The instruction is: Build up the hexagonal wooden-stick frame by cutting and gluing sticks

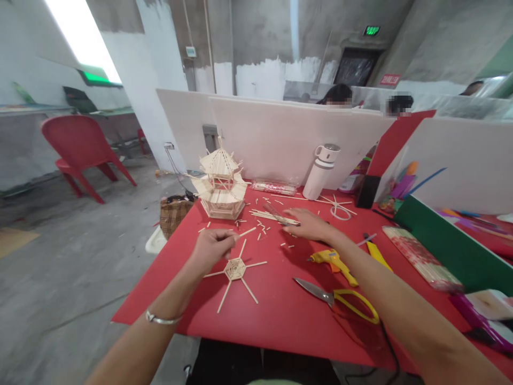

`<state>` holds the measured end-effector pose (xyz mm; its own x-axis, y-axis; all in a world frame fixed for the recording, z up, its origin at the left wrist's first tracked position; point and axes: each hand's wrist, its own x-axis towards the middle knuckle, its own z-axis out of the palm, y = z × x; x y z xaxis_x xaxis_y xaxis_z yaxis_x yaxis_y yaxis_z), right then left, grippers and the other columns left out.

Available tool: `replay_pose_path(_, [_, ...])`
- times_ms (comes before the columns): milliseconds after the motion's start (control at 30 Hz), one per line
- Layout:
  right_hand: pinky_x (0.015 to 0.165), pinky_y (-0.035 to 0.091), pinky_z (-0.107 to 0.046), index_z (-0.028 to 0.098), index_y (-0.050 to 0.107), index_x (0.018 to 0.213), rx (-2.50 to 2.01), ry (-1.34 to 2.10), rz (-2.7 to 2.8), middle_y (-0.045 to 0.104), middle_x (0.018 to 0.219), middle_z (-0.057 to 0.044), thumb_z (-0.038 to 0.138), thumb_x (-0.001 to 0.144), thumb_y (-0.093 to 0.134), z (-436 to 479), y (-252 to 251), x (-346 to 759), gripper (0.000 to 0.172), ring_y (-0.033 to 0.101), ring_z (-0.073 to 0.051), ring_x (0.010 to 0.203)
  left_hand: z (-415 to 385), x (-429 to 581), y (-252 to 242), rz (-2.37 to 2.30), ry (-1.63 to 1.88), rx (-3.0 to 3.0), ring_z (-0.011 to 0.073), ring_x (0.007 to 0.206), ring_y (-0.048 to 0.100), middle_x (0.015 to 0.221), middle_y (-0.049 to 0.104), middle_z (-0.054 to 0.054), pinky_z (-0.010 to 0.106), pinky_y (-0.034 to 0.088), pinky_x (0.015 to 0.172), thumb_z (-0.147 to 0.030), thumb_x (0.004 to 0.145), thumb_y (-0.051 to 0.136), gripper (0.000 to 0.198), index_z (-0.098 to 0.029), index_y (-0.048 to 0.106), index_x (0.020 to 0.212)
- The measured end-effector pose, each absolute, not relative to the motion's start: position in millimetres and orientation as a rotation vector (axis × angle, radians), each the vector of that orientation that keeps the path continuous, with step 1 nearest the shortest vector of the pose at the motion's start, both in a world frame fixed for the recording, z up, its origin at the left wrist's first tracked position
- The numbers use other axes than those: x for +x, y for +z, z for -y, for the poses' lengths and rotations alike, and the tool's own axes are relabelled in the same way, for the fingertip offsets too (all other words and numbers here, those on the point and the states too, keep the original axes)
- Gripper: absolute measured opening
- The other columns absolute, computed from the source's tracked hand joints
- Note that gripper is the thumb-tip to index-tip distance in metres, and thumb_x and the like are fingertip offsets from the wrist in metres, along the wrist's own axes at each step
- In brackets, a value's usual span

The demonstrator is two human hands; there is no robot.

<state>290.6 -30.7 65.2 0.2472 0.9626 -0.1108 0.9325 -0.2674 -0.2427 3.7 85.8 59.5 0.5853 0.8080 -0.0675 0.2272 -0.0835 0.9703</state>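
A short pale stick [247, 232] is pinched in my left hand [212, 248], above a flat six-armed stick piece [234, 269] with a woven-looking centre. My right hand [306, 224] reaches over the table's middle, its fingers at a dark tool, perhaps cutters [289, 220], beside a small bundle of sticks [262, 215]; how firmly it grips is too small to tell. Short cut pieces lie scattered between the hands. Behind my left hand stands a tiered stick pavilion [222, 184] with a pointed roof.
On the red table [276, 315] lie yellow-handled scissors [332, 297], a yellow glue gun [334, 263] and a packet of sticks [422, 256]. A white bottle [320, 174] stands near the white partition [276, 136]. People's heads show beyond it.
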Motion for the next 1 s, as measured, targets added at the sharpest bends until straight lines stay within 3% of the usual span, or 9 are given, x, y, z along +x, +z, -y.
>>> replay_pose_path(67, [0.095, 0.043, -0.043, 0.012, 0.051, 0.139, -2.559, 0.392, 1.754, 0.057, 0.131, -0.022, 0.036, 0.068, 0.074, 40.3, 50.2, 327.7, 0.078, 0.054, -0.037, 0.119, -88.0, 1.4, 58.1, -0.889, 0.653, 1.535, 0.0049, 0.037, 0.035, 0.039, 0.05, -0.004, 0.018, 0.026, 0.042, -0.038, 0.067, 0.071, 0.026, -0.012, 0.069, 0.067])
replay_pose_path(167, [0.088, 0.046, -0.042, 0.01, 0.053, 0.136, -2.707, 0.454, 1.738, 0.06, 0.124, -0.022, 0.026, 0.054, 0.076, 52.3, 24.5, 364.3, 0.086, 0.058, -0.037, 0.112, -89.2, 0.9, 56.3, -0.856, 0.692, 1.448, 0.0041, 0.037, 0.034, 0.039, 0.049, -0.004, 0.017, 0.023, 0.041, -0.041, 0.067, 0.073, 0.029, -0.012, 0.067, 0.065])
replay_pose_path(333, [0.094, 0.04, -0.042, 0.019, 0.045, 0.144, -2.745, 0.335, 1.811, 0.052, 0.132, -0.018, 0.023, 0.054, 0.072, 57.9, 0.0, 380.4, 0.093, 0.052, -0.035, 0.12, -85.5, 4.1, 56.0, -0.852, 0.741, 1.324, 0.0038, 0.036, 0.037, 0.043, 0.052, -0.002, 0.016, 0.023, 0.04, -0.04, 0.063, 0.078, 0.03, -0.012, 0.067, 0.064])
replay_pose_path(533, [0.089, 0.038, -0.04, 0.019, 0.056, 0.13, -2.672, 0.118, 1.886, 0.054, 0.12, -0.015, 0.027, 0.06, 0.069, 63.7, 7.3, 380.4, 0.072, 0.055, -0.032, 0.108, -82.9, -2.3, 57.1, -0.823, 0.837, 1.223, 0.0033, 0.037, 0.041, 0.05, 0.057, -0.001, 0.016, 0.023, 0.038, -0.04, 0.061, 0.081, 0.031, -0.012, 0.069, 0.067])
replay_pose_path(733, [0.094, 0.038, -0.043, 0.014, 0.053, 0.129, -2.528, -0.011, 1.717, 0.054, 0.124, -0.019, 0.032, 0.065, 0.064, 73.8, 31.9, 380.5, 0.067, 0.05, -0.035, 0.115, -80.9, -13.3, 62.3, -0.781, 0.945, 1.151, 0.0034, 0.038, 0.042, 0.055, 0.061, -0.001, 0.017, 0.023, 0.036, -0.04, 0.06, 0.084, 0.032, -0.012, 0.071, 0.071])
replay_pose_path(800, [0.097, 0.039, -0.044, 0.017, 0.052, 0.128, -2.306, 0.259, 1.524, 0.056, 0.124, -0.016, 0.033, 0.064, 0.062, 80.3, 42.3, 365.6, 0.067, 0.051, -0.033, 0.116, -77.3, -15.0, 65.9, -0.783, 0.969, 1.122, 0.0034, 0.037, 0.042, 0.054, 0.061, -0.001, 0.017, 0.023, 0.036, -0.04, 0.059, 0.084, 0.033, -0.012, 0.071, 0.07])
replay_pose_path(867, [0.098, 0.041, -0.044, 0.023, 0.051, 0.129, -1.915, 0.76, 1.318, 0.059, 0.124, -0.01, 0.036, 0.065, 0.059, 91.0, 51.0, 333.1, 0.065, 0.054, -0.03, 0.115, -72.2, -15.3, 69.3, -0.79, 0.985, 1.098, 0.0033, 0.036, 0.041, 0.053, 0.061, -0.001, 0.017, 0.022, 0.036, -0.04, 0.058, 0.085, 0.033, -0.013, 0.07, 0.068])
replay_pose_path(1000, [0.089, 0.047, -0.05, 0.021, 0.063, 0.108, -0.964, 1.658, 0.726, 0.065, 0.109, -0.013, 0.049, 0.068, 0.052, 115.8, 56.5, 223.7, 0.05, 0.061, -0.031, 0.103, -62.2, -14.2, 71.9, -0.83, 0.986, 1.079, 0.003, 0.035, 0.041, 0.052, 0.06, -0.001, 0.017, 0.022, 0.036, -0.04, 0.058, 0.084, 0.032, -0.012, 0.069, 0.065])
